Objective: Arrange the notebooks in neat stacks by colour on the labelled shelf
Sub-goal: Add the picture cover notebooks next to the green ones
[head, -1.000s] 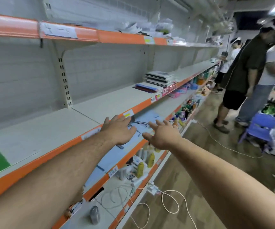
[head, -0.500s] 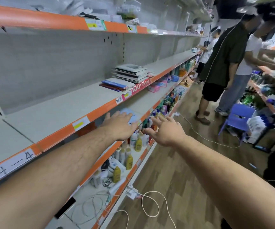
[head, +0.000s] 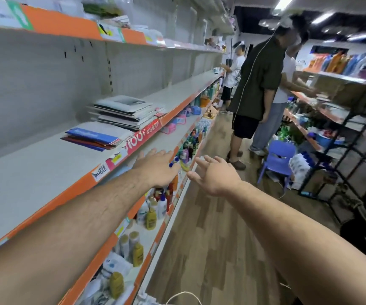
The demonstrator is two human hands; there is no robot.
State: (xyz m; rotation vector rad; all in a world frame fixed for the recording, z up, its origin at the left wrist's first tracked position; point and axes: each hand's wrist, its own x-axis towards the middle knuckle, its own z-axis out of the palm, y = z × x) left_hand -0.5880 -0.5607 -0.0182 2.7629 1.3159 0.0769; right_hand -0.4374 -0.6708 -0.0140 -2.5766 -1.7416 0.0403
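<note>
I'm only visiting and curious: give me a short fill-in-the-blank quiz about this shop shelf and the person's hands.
The left hand and right hand both hold ____.
The top notebook of the low pile is ____.
Counting the taller stack, the shelf carries ____ notebook piles.
Missing words: nothing; blue; two.
</note>
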